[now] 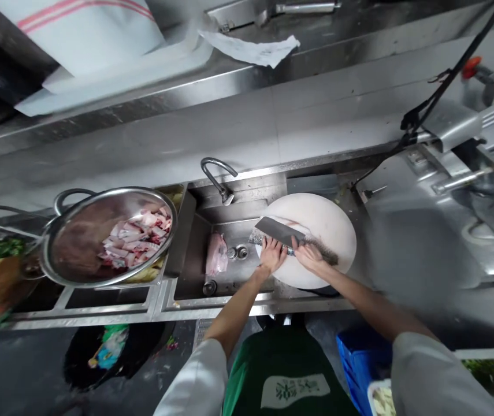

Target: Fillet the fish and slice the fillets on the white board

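Observation:
A round white cutting board (337, 231) lies over the right part of the sink. On its left half my right hand (308, 254) is closed round the handle end of a cleaver (279, 230), whose wide blade points left. My left hand (273, 254) presses on a dark, silvery piece of fish (256, 237) just below the blade, its fingers bent over the piece. Dark scraps (327, 251) lie right of the blade. A pinkish piece of fish (216, 254) rests in the sink basin, left of the board.
Left of the sink stands a large metal bowl (73, 242) with cut pieces of fish (136, 237). A curved faucet (218, 173) rises behind the basin. A metal machine (459, 179) is at the right. Below are a black bin (77, 358) and blue crates (366, 352).

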